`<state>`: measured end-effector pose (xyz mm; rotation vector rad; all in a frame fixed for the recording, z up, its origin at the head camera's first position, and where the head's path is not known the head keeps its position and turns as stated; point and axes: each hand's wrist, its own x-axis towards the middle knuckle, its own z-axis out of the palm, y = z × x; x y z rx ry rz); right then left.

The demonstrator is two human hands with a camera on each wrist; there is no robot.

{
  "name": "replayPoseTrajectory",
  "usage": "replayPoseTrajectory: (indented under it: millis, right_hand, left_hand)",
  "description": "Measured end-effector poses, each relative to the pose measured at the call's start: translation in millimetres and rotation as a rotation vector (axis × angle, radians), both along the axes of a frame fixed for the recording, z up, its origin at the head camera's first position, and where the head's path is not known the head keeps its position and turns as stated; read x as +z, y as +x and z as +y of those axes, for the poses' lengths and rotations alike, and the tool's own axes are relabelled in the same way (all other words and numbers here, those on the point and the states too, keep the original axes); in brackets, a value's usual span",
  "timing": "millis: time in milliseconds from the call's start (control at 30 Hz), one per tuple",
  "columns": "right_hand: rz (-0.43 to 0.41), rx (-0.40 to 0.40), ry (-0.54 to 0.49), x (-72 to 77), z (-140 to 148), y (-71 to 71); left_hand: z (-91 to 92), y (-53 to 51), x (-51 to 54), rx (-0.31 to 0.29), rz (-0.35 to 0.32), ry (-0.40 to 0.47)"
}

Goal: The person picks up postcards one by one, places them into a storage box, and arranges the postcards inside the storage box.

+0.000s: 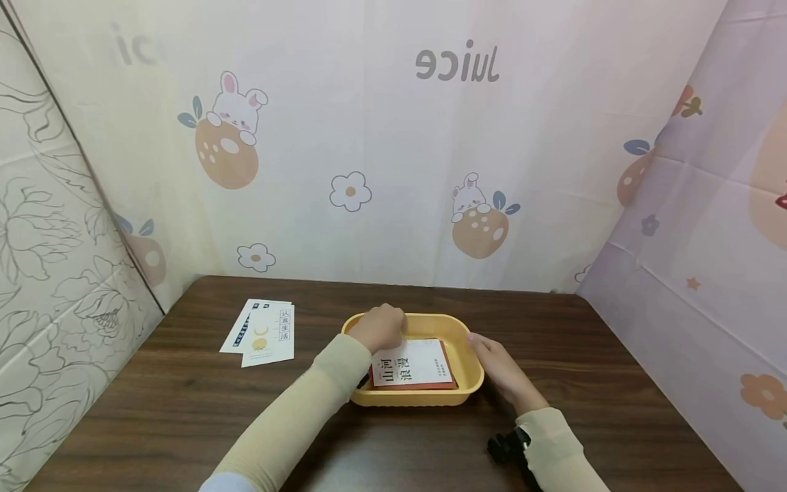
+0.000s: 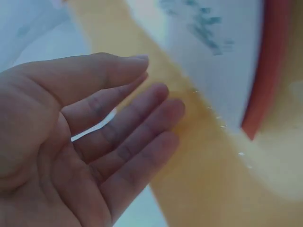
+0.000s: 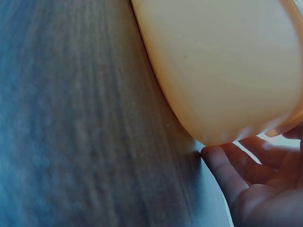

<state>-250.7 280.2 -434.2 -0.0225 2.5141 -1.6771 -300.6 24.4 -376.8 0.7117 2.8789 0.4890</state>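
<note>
A yellow plastic tray [image 1: 455, 398] stands on the table and holds a small stack of cards. The top one is a white card [image 1: 421, 365] with black Chinese characters; red edges show beneath it. My left hand [image 1: 380, 328] is over the tray's back left part. In the left wrist view its fingers [image 2: 137, 156] are loosely bent, with nothing between them and the thumb; the white card lies beyond. My right hand [image 1: 501, 369] holds the tray's right end, thumb at the rim. The right wrist view shows its fingertips [image 3: 215, 158] against the outer wall.
Two overlapping white cards [image 1: 270, 335] with printed characters lie at the table's left. The brown wooden table [image 1: 553, 335] ends at a printed cloth [image 1: 393, 137] hanging behind it. A black device [image 1: 507, 444] sits at my right wrist.
</note>
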Motion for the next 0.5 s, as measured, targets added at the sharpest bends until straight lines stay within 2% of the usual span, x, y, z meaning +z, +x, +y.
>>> replayPoseTrajectory:
  millis: [100,200,367,500]
  right_hand:
    - [-0.001,-0.003,0.001,0.1,-0.6,-0.5]
    - [-0.005,-0.006,0.004,0.6,-1.5,-0.1]
    - [-0.007,-0.002,0.007,2.0,-2.3,1.5]
    - [-0.004,-0.002,-0.004,2.4,-2.5,2.0]
  left_hand:
    - [-9.9,-0.6,11.9,0.004,-0.031,0.120]
    - [-19.5,-2.4,21.8,0.033,-0.038,0.216]
    - [-35.7,-3.7,34.5,0.065,-0.018,0.322]
    - [-52.5,-5.1,39.1,0.101,-0.006,0.390]
